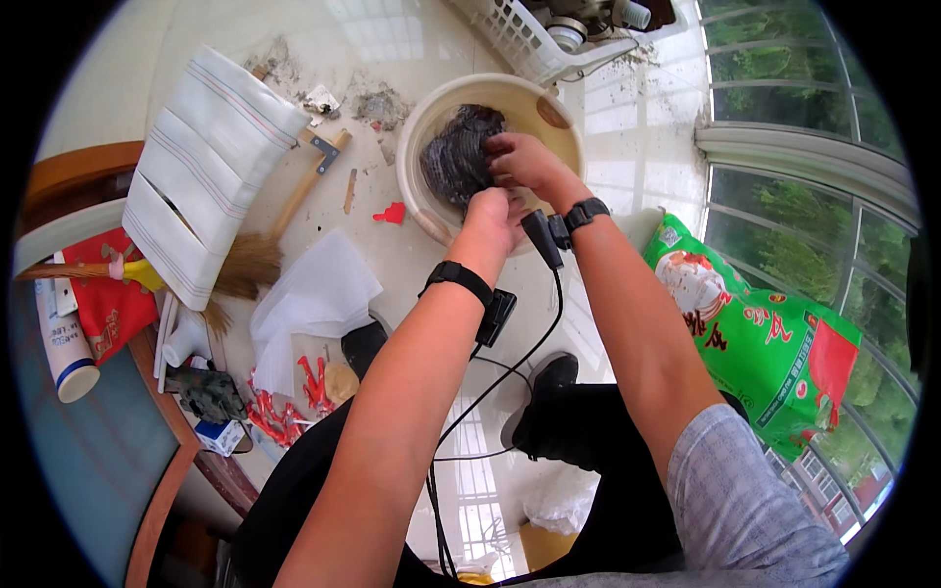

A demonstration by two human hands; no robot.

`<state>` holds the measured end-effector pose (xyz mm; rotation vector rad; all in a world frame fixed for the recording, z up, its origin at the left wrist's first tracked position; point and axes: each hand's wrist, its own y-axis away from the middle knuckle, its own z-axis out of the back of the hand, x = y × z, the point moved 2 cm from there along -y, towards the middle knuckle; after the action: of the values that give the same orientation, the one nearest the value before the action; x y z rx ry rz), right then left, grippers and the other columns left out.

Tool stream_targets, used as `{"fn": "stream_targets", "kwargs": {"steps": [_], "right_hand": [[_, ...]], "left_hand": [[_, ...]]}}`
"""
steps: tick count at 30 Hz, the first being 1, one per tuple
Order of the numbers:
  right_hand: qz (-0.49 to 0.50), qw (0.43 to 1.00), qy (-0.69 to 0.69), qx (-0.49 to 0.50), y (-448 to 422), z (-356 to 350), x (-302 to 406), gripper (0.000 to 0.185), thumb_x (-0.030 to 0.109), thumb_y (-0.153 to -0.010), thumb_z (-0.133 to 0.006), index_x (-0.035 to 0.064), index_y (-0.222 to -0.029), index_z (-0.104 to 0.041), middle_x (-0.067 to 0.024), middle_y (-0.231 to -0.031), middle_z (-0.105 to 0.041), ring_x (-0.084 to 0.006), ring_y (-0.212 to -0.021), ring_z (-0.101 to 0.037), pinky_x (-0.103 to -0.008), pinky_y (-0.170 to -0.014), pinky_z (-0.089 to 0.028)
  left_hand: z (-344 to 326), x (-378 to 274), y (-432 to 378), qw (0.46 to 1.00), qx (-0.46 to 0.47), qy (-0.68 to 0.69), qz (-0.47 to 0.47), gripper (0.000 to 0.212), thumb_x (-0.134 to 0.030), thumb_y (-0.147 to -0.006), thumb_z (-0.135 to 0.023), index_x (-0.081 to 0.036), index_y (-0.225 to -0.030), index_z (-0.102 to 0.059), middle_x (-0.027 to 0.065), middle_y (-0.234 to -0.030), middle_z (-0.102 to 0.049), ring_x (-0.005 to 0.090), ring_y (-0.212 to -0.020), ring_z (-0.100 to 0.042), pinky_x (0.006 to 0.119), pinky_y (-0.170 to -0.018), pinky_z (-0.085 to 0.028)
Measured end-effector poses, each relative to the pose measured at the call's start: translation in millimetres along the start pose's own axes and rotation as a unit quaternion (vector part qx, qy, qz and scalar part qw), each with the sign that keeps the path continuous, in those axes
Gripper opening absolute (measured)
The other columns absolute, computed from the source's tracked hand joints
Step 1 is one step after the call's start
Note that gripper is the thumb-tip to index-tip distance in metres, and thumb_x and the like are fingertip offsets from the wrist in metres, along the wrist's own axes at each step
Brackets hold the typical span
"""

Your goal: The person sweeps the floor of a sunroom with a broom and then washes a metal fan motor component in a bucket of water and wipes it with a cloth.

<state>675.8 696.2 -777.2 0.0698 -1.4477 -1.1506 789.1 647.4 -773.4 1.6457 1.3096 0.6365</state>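
A round cream-coloured basin (564,140) stands on the tiled floor in front of me, with a dark ribbed object (459,154) in its left part; what that object is made of I cannot tell. My right hand (523,163) reaches over the basin, its curled fingers at the right side of the dark object. Just below it, my left hand (498,213) is over the basin's near rim, close to the object's lower edge, its fingers partly hidden. Each wrist wears a black strap with a small device, and a black cable hangs from them.
Left are a striped white folded cloth item (213,162), a straw broom (250,264), a wooden handle with a metal bracket (309,176) and white sheeting (316,290). A white plastic crate (514,37) holds metal parts beyond the basin. A green printed bag (750,338) lies right, beside barred windows.
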Motion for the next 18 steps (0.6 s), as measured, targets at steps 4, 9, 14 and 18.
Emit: {"fn": "stream_targets", "kwargs": {"steps": [4, 9, 14, 18], "right_hand": [[0.031, 0.972, 0.159, -0.17, 3.2, 32.9, -23.2, 0.034, 0.0, -0.081, -0.057, -0.0011, -0.115, -0.062, -0.0072, -0.097, -0.068, -0.0206, -0.085, -0.066, -0.0305, -0.074, -0.054], [-0.103, 0.931, -0.348, -0.028, 12.9, -8.7, -38.5, 0.008, 0.006, -0.093, -0.055, 0.0056, -0.098, -0.061, -0.0039, -0.075, -0.061, -0.0125, -0.061, -0.057, -0.0257, -0.051, -0.048], [-0.024, 0.733, -0.661, 0.16, 36.0, -62.9, 19.1, 0.027, 0.03, -0.101, -0.048, 0.0102, -0.084, -0.051, 0.0042, -0.06, -0.042, -0.0049, -0.04, -0.033, -0.0182, -0.035, -0.029], [0.064, 0.652, -0.727, 0.207, 47.2, -66.8, 53.2, 0.037, 0.043, -0.1, -0.046, 0.0135, -0.078, -0.048, 0.0052, -0.055, -0.036, -0.0055, -0.037, -0.03, -0.018, -0.032, -0.026]], "left_hand": [[-3.1, -8.1, -11.5, 0.997, -0.019, 0.066, -0.017, 0.04, -0.028, -0.098, -0.043, 0.001, -0.125, -0.044, 0.0159, -0.125, -0.05, 0.0307, -0.114, -0.048, 0.046, -0.098, -0.039], [6.2, -30.7, -10.7, 0.999, 0.004, 0.052, -0.013, 0.061, -0.052, -0.097, -0.046, 0.001, -0.126, -0.044, 0.0169, -0.127, -0.052, 0.0298, -0.122, -0.047, 0.045, -0.101, -0.039], [3.2, -61.6, 16.7, 0.995, 0.038, -0.062, -0.076, 0.047, -0.054, -0.094, -0.052, -0.009, -0.083, -0.058, 0.0004, -0.06, -0.055, 0.0126, -0.036, -0.04, 0.018, -0.036, -0.033], [-8.0, -82.6, 34.2, 0.983, 0.128, -0.09, -0.097, 0.045, -0.057, -0.089, -0.058, -0.015, -0.074, -0.054, 0.007, -0.059, -0.062, 0.0177, -0.036, -0.054, 0.027, -0.032, -0.044]]}}
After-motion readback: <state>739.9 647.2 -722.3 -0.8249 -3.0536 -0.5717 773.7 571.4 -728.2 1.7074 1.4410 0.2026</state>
